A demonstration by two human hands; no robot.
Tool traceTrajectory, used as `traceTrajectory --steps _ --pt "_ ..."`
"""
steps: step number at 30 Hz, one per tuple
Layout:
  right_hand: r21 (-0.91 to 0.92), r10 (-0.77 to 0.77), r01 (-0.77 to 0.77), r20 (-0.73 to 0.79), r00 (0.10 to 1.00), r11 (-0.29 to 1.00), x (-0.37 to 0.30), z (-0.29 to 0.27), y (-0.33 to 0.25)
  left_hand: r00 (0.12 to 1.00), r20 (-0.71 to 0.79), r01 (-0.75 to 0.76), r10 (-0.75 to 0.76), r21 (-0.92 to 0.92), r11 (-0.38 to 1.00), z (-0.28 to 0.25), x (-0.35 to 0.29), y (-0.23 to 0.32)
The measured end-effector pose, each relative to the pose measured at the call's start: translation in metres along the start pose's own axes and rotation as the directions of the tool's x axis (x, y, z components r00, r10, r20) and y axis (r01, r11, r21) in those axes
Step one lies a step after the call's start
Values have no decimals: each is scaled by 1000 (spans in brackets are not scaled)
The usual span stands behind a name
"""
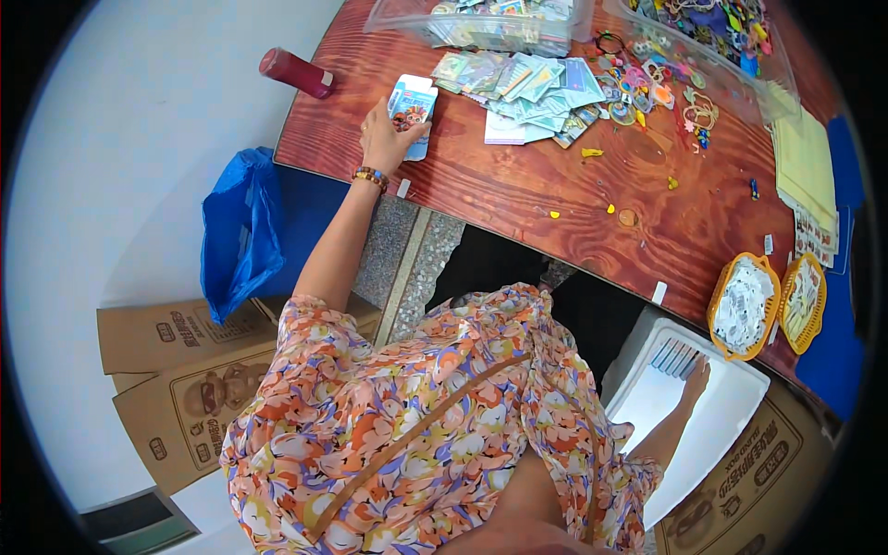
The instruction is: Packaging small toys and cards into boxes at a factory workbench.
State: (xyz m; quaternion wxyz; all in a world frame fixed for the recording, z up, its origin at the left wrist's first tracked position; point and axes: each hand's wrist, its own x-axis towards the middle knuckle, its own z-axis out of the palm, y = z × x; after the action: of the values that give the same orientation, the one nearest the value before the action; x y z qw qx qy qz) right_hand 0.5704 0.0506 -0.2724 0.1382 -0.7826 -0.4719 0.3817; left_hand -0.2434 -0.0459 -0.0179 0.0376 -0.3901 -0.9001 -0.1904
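Observation:
My left hand (pixel 384 141) is closed around a small light-blue cardboard box (pixel 414 109) printed with a cartoon figure. Its white flaps stand up at the far end, and the box lies on the near left part of the table. At the lower right, my right hand (pixel 696 381) reaches into a white plastic bin (pixel 647 412). Its fingers stretch out against the end of a row of thin blue-and-white boxes (pixel 672 358) standing in the bin; nothing shows in its grasp. The palm side of this hand is hidden.
Piles of cards (pixel 532 88) and small trinkets (pixel 638 92) cover the table's far part, before two clear tubs (pixel 481 35). A dark red bottle (pixel 296 74) stands at left. Yellow baskets (pixel 743 305) sit at right, a blue bag (pixel 242 231) hangs left, and cartons (pixel 199 388) stand below.

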Motion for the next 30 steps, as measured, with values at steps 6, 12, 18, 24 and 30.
traceTrajectory --steps 6,12,18,24,30 --pt "-191 -44 11 -174 984 982 -25 -19 6 995 96 33 -16 -177 984 1 6 -6" --pt "51 -152 208 -520 840 977 -110 -37 -67 991 -113 -86 65 -190 978 -28 -23 20" --pt "224 -349 656 -700 623 721 -213 -38 -249 886 -108 -462 451 -299 835 -45 -65 81" --pt "601 -742 540 137 657 589 -287 59 -439 799 2 -477 602 -608 634 -50 -120 123" --pt "572 -740 484 394 545 662 -281 113 -480 859 1 -373 512 -683 628 -41 -131 123"
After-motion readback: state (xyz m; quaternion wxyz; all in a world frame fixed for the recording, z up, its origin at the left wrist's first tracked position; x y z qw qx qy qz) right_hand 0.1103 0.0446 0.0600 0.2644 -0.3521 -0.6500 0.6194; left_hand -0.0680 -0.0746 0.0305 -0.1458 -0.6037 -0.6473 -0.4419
